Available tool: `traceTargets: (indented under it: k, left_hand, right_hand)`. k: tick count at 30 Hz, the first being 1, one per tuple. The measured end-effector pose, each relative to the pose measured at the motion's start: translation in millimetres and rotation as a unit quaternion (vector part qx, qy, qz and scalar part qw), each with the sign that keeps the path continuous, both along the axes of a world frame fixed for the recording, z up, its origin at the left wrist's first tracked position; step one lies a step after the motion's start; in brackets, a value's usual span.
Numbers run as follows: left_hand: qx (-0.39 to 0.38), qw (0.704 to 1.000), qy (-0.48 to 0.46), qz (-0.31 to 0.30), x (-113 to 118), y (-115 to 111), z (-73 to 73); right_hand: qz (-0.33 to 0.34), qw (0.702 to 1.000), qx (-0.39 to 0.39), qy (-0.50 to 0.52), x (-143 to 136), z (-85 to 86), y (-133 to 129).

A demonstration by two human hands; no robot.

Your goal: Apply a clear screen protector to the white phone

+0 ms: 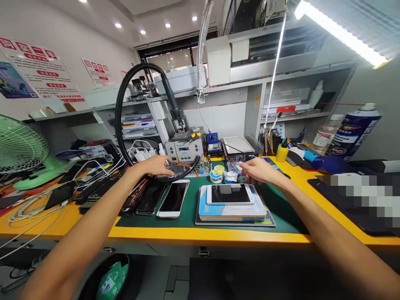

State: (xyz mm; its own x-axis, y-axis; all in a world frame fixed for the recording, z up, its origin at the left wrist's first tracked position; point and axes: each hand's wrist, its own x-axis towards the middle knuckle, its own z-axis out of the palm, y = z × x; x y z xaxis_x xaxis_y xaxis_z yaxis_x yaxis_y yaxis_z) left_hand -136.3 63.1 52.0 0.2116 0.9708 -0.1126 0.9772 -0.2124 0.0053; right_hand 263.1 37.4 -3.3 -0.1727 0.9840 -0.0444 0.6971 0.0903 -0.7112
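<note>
My left hand (157, 166) reaches over the parts in front of the grey soldering station (185, 150), its fingers apart near a dark flat item (176, 170). To the right, my right hand (258, 170) has its fingers curled down beside the small round tubs (216, 176); what they hold, if anything, is too small to make out. A white phone with a dark screen (230, 194) lies on a blue and white box (231, 211) between my forearms. Another white phone (173, 199) rests on the green mat (187, 221), left of the box.
A black hose (118, 112) arches beside my left hand. Stacked dark phones (151, 198) and white cables (37, 204) lie left, near a green fan (21, 146). At right are a yellow bottle (282, 152), a blue spray can (356, 131) and a black mat (340, 204).
</note>
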Motion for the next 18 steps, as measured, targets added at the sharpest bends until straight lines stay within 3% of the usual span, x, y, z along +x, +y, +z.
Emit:
traceTargets:
  k: [4, 9, 12, 18]
  left_hand:
    - [-0.074, 0.996, 0.043, 0.026, -9.1, 17.4, 0.2]
    - [-0.096, 0.993, 0.067, 0.028, -4.4, 13.8, -5.1]
    - [-0.057, 0.993, 0.1, 0.029, -1.8, 6.8, -3.6]
    - [0.094, 0.977, 0.19, -0.013, -1.5, -25.6, 11.9]
  right_hand:
    - [0.005, 1.0, 0.008, 0.011, 3.0, -3.1, 2.8]
    - [0.004, 1.0, 0.013, 0.015, 7.0, -3.8, 6.2]
    - [0.007, 1.0, 0.017, 0.017, 7.3, -4.9, 6.2]
    - [0.017, 0.999, 0.026, 0.027, 7.6, -8.0, 6.8]
